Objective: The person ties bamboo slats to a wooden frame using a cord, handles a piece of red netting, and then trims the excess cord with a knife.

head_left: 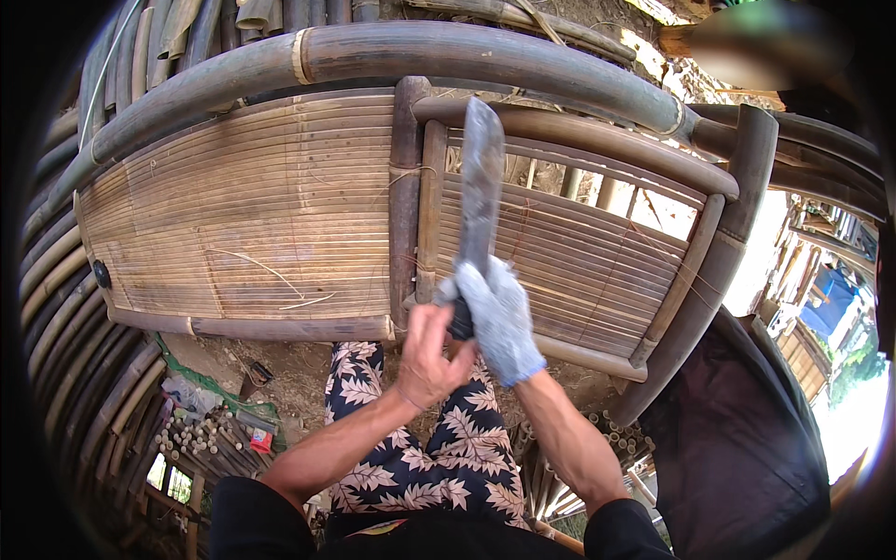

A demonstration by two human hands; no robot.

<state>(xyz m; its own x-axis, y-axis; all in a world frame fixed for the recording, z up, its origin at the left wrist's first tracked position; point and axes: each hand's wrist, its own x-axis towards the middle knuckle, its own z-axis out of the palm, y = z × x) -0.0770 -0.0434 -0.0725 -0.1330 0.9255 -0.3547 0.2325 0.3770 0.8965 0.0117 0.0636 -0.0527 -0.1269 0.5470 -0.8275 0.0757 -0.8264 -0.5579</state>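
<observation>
A machete (482,177) with a broad, worn grey blade points up and away from me, over the bamboo seat's inner frame. My right hand (499,322), in a grey knitted glove with a blue cuff edge, is wrapped round its black handle (460,320). Bare and curled, my left hand (431,359) is close against the handle's left side, its fingers bent together. Whether it grips the handle or some small piece there is hidden and slightly blurred. Both hands are just in front of the seat's near edge, above my patterned trousers (448,448).
A slatted bamboo panel (252,205) with loose strips spreads left; a smaller slatted panel (569,261) stands right. A thick bamboo rail (401,51) curves across the far side. Bamboo poles (70,308) stack at left, cut pieces (210,439) below. Dark cloth (737,439) hangs right.
</observation>
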